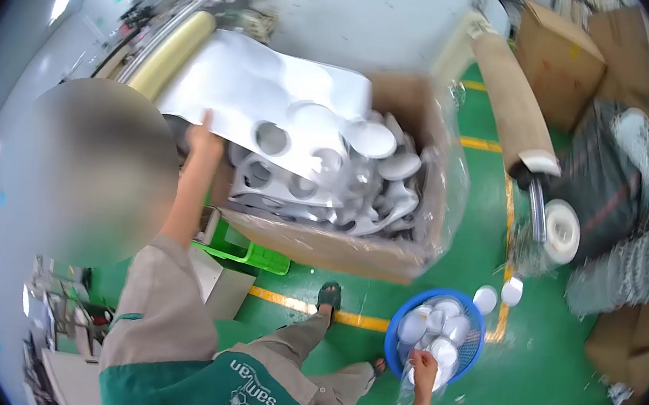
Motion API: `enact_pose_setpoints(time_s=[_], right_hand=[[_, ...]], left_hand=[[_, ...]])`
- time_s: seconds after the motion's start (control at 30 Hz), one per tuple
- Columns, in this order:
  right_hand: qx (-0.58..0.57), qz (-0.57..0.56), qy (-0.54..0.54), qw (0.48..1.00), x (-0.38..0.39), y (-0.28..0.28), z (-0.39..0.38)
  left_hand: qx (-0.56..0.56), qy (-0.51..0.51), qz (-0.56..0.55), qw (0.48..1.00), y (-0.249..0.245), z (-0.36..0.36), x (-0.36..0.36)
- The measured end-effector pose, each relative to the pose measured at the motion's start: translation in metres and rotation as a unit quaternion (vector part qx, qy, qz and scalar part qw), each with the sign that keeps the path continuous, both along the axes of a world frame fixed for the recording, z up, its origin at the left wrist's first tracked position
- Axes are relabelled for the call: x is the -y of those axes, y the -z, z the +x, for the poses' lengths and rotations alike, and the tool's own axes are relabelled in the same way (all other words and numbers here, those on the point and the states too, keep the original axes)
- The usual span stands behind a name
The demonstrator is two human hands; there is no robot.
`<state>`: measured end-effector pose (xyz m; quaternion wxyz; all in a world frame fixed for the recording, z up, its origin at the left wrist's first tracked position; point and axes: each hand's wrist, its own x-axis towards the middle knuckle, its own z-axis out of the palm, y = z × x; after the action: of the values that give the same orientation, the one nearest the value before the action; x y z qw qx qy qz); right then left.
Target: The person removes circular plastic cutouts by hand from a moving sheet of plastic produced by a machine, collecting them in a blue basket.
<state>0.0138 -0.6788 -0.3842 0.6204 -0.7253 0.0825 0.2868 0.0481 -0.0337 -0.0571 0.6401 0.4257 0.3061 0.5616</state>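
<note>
My left hand (204,141) is closed on the near edge of a white sheet (266,78) with round cut-outs, which stretches over a large cardboard box (320,245). Inside the box are crumpled punched sheet scraps (379,208) and a white disc (371,139). Low on the right, my right hand (423,369) is at the near side of a blue plastic basket (475,353) with several white discs (443,318) in it. Its fingers are drawn together among discs and clear plastic; what they hold is hard to make out.
Two white discs (498,295) lie on the green floor beside the basket. A yellowish roll (172,56) is at upper left, and a brown roll (513,104) at upper right. A green crate (255,257) stands below the box. Cartons (556,65) and a dark bag (603,184) line the right.
</note>
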Motion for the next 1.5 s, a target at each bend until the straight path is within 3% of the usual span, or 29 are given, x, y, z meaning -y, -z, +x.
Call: enact_pose_setpoints(time_s=[0.03,0.1,0.17,0.2,0.3,0.33,0.43,0.5,0.53,0.57,0.6,0.63,0.7,0.73,0.77,0.83,0.9,0.97,1.03,1.1,1.13,1.17,1.2,1.3,1.37,1.43,1.5], right_hand=[[0.089,-0.003,-0.073,0.993,-0.042,-0.085,0.028],[0.179,0.033,-0.128,0.975,-0.131,-0.197,0.077],[0.303,0.141,-0.155,0.93,-0.227,-0.267,0.117],[0.253,0.181,-0.165,0.936,-0.276,-0.308,0.128],[0.427,0.247,-0.169,0.853,-0.418,-0.369,0.158],[0.472,0.224,-0.155,0.838,-0.463,-0.364,0.167],[0.213,0.251,-0.393,0.859,-0.528,-0.354,0.178],[0.095,0.25,-0.342,0.901,-0.532,-0.331,0.177],[0.005,0.383,-0.24,0.892,-0.53,-0.316,0.172],[-0.055,0.395,-0.168,0.901,-0.522,-0.296,0.178],[-0.114,0.403,-0.091,0.904,-0.508,-0.273,0.192],[-0.147,0.38,-0.057,0.911,-0.493,-0.251,0.211],[-0.117,0.379,-0.039,0.917,-0.479,-0.28,0.216],[-0.087,0.356,-0.084,0.927,-0.484,-0.297,0.22],[-0.037,0.408,-0.165,0.897,-0.493,-0.334,0.209],[0.101,0.37,-0.321,0.866,-0.519,-0.373,0.199],[0.197,0.306,-0.451,0.815,-0.544,-0.38,0.196],[0.261,0.232,-0.486,0.801,-0.557,-0.368,0.205],[0.107,0.303,-0.406,0.855,-0.551,-0.352,0.212],[-0.007,0.292,-0.306,0.906,-0.537,-0.326,0.235],[-0.053,0.268,-0.201,0.941,-0.532,-0.311,0.247],[-0.035,0.323,-0.233,0.917,-0.532,-0.28,0.274],[-0.036,0.314,-0.245,0.917,-0.526,-0.29,0.282],[0.034,0.337,-0.298,0.892,-0.554,-0.345,0.26],[0.073,0.366,-0.393,0.841,-0.584,-0.396,0.217],[0.115,0.339,-0.484,0.798,-0.616,-0.419,0.186],[0.074,0.254,-0.56,0.785,-0.651,-0.399,0.182]], left_hand=[[0.003,0.033,-0.006,0.999,0.001,0.009,0.01],[0.003,0.079,-0.011,0.997,-0.009,0.012,0.032],[-0.013,0.108,-0.049,0.993,-0.013,0.016,0.051],[-0.022,0.105,-0.058,0.993,-0.011,0.018,0.059],[-0.046,0.133,-0.067,0.988,0.004,0.013,0.058],[-0.049,0.143,-0.076,0.986,0.014,0.012,0.051],[-0.009,0.192,-0.083,0.978,0.006,0.005,0.057],[-0.059,0.21,-0.107,0.97,0.002,-0.002,0.054],[-0.088,0.185,-0.093,0.974,-0.009,-0.007,0.045],[-0.118,0.161,-0.082,0.976,-0.016,-0.009,0.036],[0.018,0.059,-0.106,0.992,-0.012,-0.002,0.021],[0.029,0.011,-0.123,0.992,-0.03,-0.009,0.012],[0.066,-0.024,-0.081,0.994,-0.036,-0.006,-0.005],[0.026,-0.021,-0.064,0.997,-0.04,-0.004,0.003],[-0.011,-0.018,-0.046,0.999,-0.045,0.0,0.012],[-0.106,0.024,-0.094,0.99,-0.02,0.007,0.027],[-0.062,0.051,-0.102,0.992,-0.019,0.021,0.058],[-0.04,0.107,-0.15,0.982,-0.017,0.023,0.069],[0.017,0.142,-0.185,0.972,-0.013,0.02,0.068],[0.029,0.042,-0.158,0.986,-0.019,0.015,0.051],[0.036,-0.019,-0.139,0.99,-0.029,0.01,0.039],[0.04,-0.08,-0.117,0.989,-0.04,0.001,0.026],[0.036,-0.1,-0.102,0.989,-0.025,-0.006,0.004],[0.077,-0.135,-0.044,0.987,-0.03,-0.006,-0.025],[0.081,-0.111,-0.045,0.99,-0.029,-0.007,-0.02],[-0.05,-0.111,-0.053,0.991,-0.035,-0.016,-0.007],[0.061,-0.072,-0.071,0.993,-0.036,-0.014,-0.005]])
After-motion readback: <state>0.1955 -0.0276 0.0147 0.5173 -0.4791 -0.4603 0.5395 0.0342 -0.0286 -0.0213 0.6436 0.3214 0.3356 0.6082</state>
